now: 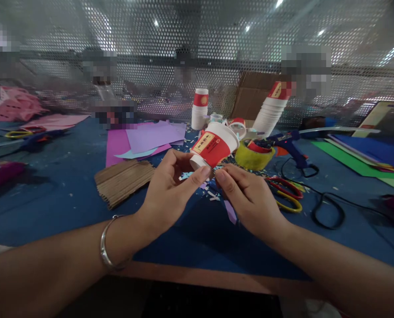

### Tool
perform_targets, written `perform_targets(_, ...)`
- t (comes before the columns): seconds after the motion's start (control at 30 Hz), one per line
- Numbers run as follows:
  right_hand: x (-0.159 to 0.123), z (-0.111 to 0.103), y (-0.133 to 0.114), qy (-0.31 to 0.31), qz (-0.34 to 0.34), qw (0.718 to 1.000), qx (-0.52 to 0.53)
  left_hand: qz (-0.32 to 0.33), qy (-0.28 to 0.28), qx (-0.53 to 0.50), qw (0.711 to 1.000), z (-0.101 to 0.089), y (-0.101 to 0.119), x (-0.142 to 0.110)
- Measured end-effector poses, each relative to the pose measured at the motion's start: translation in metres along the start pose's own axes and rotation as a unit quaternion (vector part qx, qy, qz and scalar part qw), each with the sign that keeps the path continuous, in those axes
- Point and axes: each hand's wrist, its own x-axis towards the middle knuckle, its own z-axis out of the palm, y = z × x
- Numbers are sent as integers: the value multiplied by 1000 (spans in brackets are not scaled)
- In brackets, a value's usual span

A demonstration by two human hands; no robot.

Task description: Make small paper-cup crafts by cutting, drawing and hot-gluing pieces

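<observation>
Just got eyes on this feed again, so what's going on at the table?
A person's left hand holds a red-and-white paper cup tilted, its base toward them. The right hand has its fingertips pinched close to that base; whether they grip anything is unclear. Behind the cup are two stacks of paper cups, with paper scraps strewn around. Corrugated cardboard lies to the left; scissors and a blue glue gun lie to the right.

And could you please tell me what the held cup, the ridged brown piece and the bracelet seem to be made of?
The held cup: probably paper, matte white with red print, judging by its rolled-looking rim. The ridged brown piece: likely corrugated cardboard, dull, with parallel flutes showing. The bracelet: seemingly silvery metal, polished, as its highlights suggest.
</observation>
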Motion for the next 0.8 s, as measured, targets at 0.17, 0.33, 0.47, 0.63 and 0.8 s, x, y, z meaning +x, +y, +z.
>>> perform_targets(0.17,1,-1,0,-2,0,1000,12,3,-5,-3,1000,0,-2,1)
perform_targets(0.33,1,-2,0,-2,4,1000,11,3,-2,1,1000,0,-3,1)
perform_targets(0.47,1,-2,-1,1,4,1000,12,9,6,-17,1000,1,-2,3)
perform_targets(0.63,1,-2,-3,1,3,1000,9,-1,13,-31,999,-1,-1,5)
perform_targets(0.8,3,-2,-2,0,-6,1000,13,-14,1,-85,996,-1,-2,7)
